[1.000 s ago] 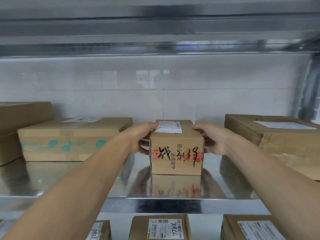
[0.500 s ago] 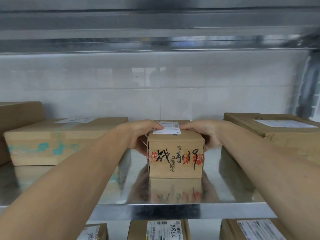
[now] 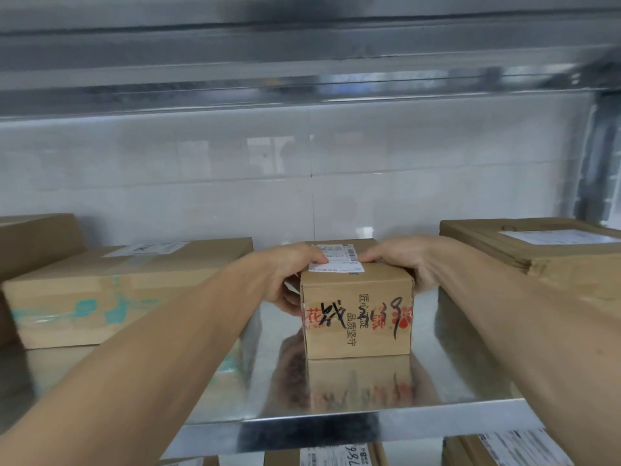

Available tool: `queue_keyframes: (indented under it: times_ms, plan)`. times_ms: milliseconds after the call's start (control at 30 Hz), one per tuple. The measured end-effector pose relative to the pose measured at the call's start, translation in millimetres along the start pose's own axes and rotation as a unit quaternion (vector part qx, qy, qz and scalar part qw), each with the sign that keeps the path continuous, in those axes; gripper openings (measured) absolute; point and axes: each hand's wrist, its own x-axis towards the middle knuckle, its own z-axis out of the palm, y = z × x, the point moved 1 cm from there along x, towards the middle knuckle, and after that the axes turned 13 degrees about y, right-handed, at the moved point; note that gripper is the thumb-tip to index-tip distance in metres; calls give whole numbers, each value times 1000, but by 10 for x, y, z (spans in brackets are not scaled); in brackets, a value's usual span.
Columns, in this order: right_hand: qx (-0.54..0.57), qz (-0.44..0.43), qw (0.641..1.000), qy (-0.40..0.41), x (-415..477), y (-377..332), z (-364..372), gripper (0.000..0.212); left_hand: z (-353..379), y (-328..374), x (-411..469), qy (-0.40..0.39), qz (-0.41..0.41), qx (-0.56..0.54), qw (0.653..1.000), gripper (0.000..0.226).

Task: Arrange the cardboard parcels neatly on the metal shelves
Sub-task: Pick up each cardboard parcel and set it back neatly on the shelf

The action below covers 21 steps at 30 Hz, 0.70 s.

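Note:
A small cardboard parcel [image 3: 358, 314] with black handwriting, red print and a white label on top stands on the shiny metal shelf [image 3: 336, 422], near its middle. My left hand [image 3: 289, 274] grips its left side, thumb on the top label. My right hand [image 3: 410, 264] grips its right side, thumb on the top edge. A flat parcel with teal tape [image 3: 111, 290] lies to the left, and a wide flat parcel [image 3: 537, 253] to the right.
Another brown box [image 3: 33, 240] stands at the far left. A white tiled wall [image 3: 302, 179] closes the back, and an upper metal shelf [image 3: 302, 62] runs overhead. Labelled parcels [image 3: 336, 455] sit on the shelf below.
Both hands have shifted from the parcel's sides up onto its top edges, thumbs over the label. The parcel has come slightly forward and the view has drifted left.

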Motion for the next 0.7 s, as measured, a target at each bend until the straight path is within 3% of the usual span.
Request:
queue_keyframes:
  times_ms: [367,567,633,700]
  plan:
    - [66,-18,997,27,-114,36,-2,36,-29,-1,-124,-5,12,-37,999,28]
    - [188,-116,971,91,-323,-34,-225,34,-106,115,-368,26,94,-114,989,10]
    - [215,-145,960,107,-388,-50,-281,36,-122,129,-392,42,116,-147,981,20]
    - [247,-151,951,111,-430,-37,-304,40,-140,128,-386,59,143,-171,973,45]
